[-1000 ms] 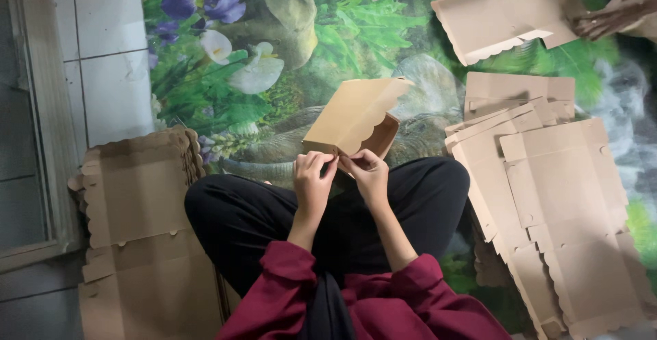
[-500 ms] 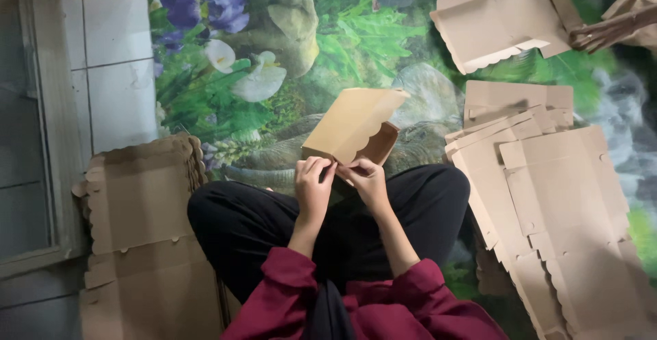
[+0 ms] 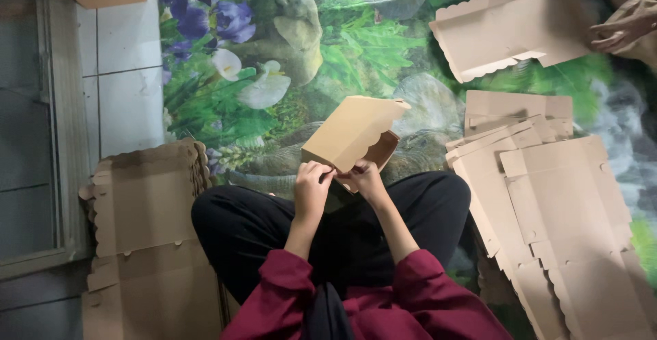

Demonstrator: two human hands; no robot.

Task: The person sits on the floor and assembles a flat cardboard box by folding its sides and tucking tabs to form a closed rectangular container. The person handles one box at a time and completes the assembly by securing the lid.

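Floor tiles (image 3: 123,73) in grey-white run along the left edge, beside a printed mat (image 3: 287,59) with flowers and green foliage. Flat cardboard blanks (image 3: 147,206) lie stacked at the mat's lower-left corner. Mid-frame, the left hand (image 3: 312,188) and right hand (image 3: 366,178) pinch the near corner of a half-folded cardboard box (image 3: 352,133) above the lap. More box blanks (image 3: 547,203) spread along the right edge; another person's hand (image 3: 626,29) is at the upper-right corner. Since the earlier frame, the box has tilted slightly.
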